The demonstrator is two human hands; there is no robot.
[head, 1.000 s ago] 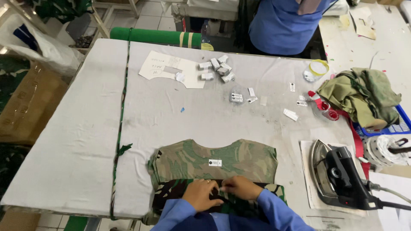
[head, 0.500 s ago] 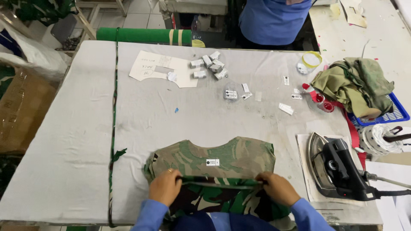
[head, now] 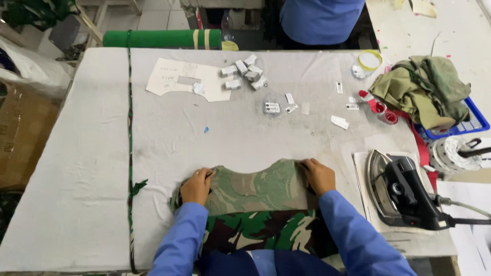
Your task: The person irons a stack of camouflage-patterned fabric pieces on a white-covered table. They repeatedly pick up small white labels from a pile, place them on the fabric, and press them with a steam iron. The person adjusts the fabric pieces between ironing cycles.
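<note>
Both hands grip a camouflage cloth [head: 255, 191] at the near edge of the desk [head: 245, 133] — left hand [head: 196, 187] closed on its left corner, right hand [head: 319, 176] closed on its right corner, pale underside up. An iron [head: 404, 191] rests just right of the right hand — small tags [head: 244, 74] and a paper pattern [head: 186, 79] lie well beyond.

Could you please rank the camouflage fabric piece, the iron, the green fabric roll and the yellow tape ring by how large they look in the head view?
1. camouflage fabric piece
2. iron and green fabric roll: too alike to rank, and the iron is nearer
3. yellow tape ring
</note>
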